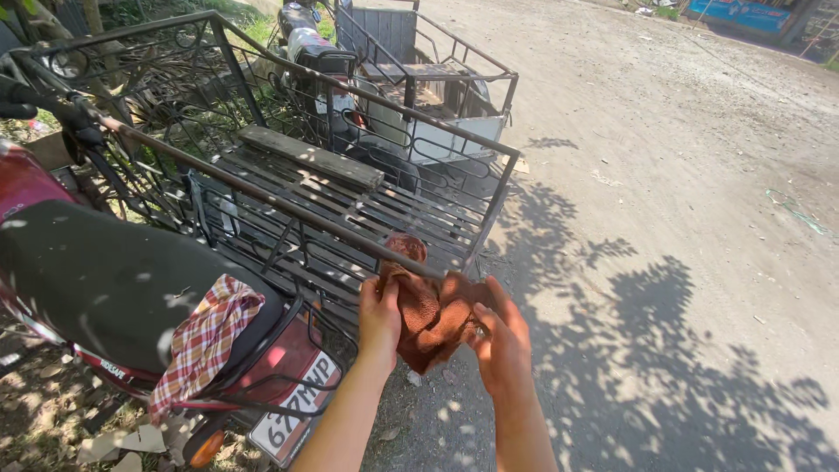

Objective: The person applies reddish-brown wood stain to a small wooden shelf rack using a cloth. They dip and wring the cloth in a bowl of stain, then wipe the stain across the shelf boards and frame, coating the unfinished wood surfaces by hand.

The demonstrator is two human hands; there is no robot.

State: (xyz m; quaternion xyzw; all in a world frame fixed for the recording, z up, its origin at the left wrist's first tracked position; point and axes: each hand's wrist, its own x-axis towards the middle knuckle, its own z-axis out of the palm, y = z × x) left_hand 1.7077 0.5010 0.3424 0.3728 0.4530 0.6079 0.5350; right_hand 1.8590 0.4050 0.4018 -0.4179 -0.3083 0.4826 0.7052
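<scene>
Head view looks down past a parked motorcycle [105, 280] with a black seat, where a red-and-white checked cloth [205, 341] hangs off the seat's rear end above the number plate [293, 415]. Right of it stands the metal sidecar cage [297, 201], its slatted floor carrying a wooden plank [310, 157] near the far side. At the cage's near right corner, the left hand [378, 319] is closed on the left edge of a brown rag [433, 315], fingers pinching a fold. The rag's top bunches against the corner rail and the rest droops in soft folds between the hands. The right hand [500, 341] is curled around the rag's right side, thumb over the fabric.

The rag looks light, limp and thick-piled, like towelling; it should not slip and cannot break, but it will sag and fold wherever it is unsupported. A pinch at two edges or corners would likely spread it best. Farther right lies a dirt road [699, 218] dappled with tree shadow.
</scene>
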